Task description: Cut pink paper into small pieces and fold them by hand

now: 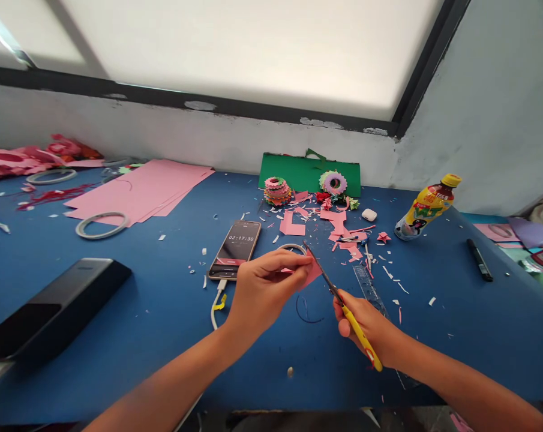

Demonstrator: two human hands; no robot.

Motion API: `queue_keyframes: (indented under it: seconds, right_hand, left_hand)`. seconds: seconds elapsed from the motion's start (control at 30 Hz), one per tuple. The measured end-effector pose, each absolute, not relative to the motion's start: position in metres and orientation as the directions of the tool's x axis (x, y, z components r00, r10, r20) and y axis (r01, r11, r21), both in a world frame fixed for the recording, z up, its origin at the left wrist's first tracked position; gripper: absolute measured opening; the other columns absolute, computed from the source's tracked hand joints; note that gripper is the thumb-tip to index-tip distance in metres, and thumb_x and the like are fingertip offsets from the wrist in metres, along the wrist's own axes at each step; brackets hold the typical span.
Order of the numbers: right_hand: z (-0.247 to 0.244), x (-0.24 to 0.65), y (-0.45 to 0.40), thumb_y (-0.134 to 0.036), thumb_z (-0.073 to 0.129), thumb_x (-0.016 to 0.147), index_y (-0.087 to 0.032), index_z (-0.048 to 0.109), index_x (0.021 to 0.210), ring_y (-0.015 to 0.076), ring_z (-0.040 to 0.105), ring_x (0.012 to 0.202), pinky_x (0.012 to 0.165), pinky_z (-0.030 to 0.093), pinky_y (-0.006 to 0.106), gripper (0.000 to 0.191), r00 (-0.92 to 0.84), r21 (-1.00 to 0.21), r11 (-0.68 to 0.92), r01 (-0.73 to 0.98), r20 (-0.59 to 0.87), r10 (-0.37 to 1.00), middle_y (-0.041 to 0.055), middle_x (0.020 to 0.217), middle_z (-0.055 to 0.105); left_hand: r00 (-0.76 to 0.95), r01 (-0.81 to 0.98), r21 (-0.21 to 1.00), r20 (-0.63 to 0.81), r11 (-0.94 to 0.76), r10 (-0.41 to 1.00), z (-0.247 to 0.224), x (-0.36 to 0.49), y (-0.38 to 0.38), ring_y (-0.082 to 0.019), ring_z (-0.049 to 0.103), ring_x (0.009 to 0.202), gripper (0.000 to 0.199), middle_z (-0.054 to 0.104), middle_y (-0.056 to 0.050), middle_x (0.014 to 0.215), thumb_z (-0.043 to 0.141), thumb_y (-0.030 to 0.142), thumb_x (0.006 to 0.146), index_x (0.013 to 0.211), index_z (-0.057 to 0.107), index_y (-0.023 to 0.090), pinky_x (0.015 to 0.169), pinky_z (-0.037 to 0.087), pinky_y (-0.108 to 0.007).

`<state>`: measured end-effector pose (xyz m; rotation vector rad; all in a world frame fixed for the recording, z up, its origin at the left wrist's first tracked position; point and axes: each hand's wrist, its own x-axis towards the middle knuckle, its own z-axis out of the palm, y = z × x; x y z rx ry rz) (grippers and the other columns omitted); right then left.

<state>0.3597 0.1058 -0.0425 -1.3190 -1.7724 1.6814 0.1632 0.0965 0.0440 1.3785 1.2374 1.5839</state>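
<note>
Over the middle of the blue table, my left hand (271, 285) pinches a small piece of pink paper (313, 271) between thumb and fingers. My right hand (365, 327) is closed round a pair of scissors with a yellow handle (359, 335). The dark blades point up and to the left, with their tips at the upper edge of the pink piece, close to my left fingertips. Part of the pink piece is hidden behind my left fingers. Just behind my left hand lies a phone (236, 249) with a lit timer, plugged into a white cable.
Pink paper scraps (338, 225) litter the table before a green board (310, 171). A yellow-capped bottle (428, 207) and black marker (479, 260) are at right. Pink sheets (140, 187), a tape ring (102, 225) and a black power bank (55, 306) are at left; a clear ruler (369, 290) lies beyond my right hand.
</note>
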Motion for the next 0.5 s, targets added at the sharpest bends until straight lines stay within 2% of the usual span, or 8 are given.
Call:
queue_keyframes:
  seconds: [0.23,0.5]
  right_hand:
    - [-0.021,0.359,0.104,-0.035,0.049,0.083,-0.023,0.044,0.078,0.0092,0.046,0.050,0.042,0.028,0.019,0.014,-0.533,-0.917,-0.026,0.399,-0.254,0.807,-0.0025,0.067,0.061]
    - [-0.020,0.357,0.104,-0.033,0.043,0.085,-0.021,0.045,0.076,0.0050,0.032,0.038,0.036,0.025,0.018,0.015,-0.543,-0.924,-0.042,0.380,-0.259,0.799,-0.0042,0.063,0.056]
  left_hand:
    - [-0.205,0.085,0.949,0.315,-0.304,0.927,0.042,0.162,0.096,-0.012,0.061,0.060,0.008,0.069,-0.003,0.069,0.068,0.015,0.063,0.067,0.074,0.018,0.047,0.049,-0.016]
    - [-0.195,0.099,0.950,0.310,-0.295,0.931,0.040,0.161,0.097,-0.012,0.061,0.061,0.010,0.069,-0.003,0.071,0.067,0.013,0.064,0.069,0.074,0.018,0.048,0.048,-0.016]
